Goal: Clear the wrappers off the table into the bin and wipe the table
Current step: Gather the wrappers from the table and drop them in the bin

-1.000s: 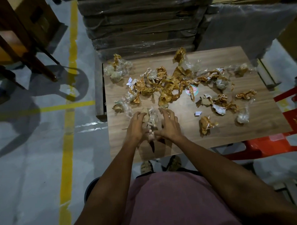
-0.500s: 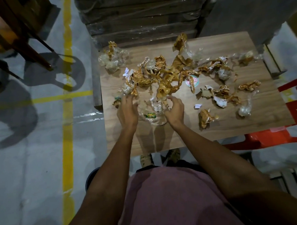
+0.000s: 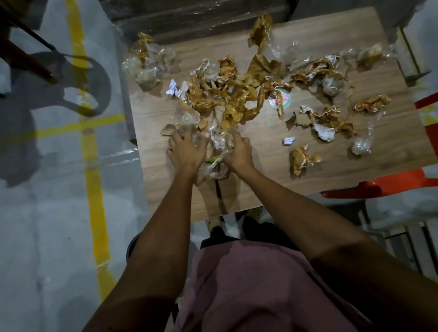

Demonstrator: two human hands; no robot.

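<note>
A wooden table [image 3: 263, 181] is strewn with crumpled brown and clear wrappers [image 3: 237, 94], thickest across its middle. At the near left of the pile, my left hand [image 3: 186, 152] and my right hand [image 3: 237, 152] close in from both sides on a bunch of clear plastic wrappers [image 3: 218, 143], fingers curled into it. More of the clear plastic bulges below my wrists. A lone brown wrapper [image 3: 300, 159] lies to the right of my right hand. A dark round rim [image 3: 129, 245], possibly the bin, shows on the floor under my left arm, mostly hidden.
A red plastic chair [image 3: 389, 183] stands at the table's right side. A plastic-wrapped stack [image 3: 194, 16] sits behind the table, and dark wooden chair legs [image 3: 19, 54] are at the far left. Yellow lines [image 3: 92, 171] cross the grey floor.
My hands reached forward to the edge of the pile, then drew back a little with more clear plastic gathered between them.
</note>
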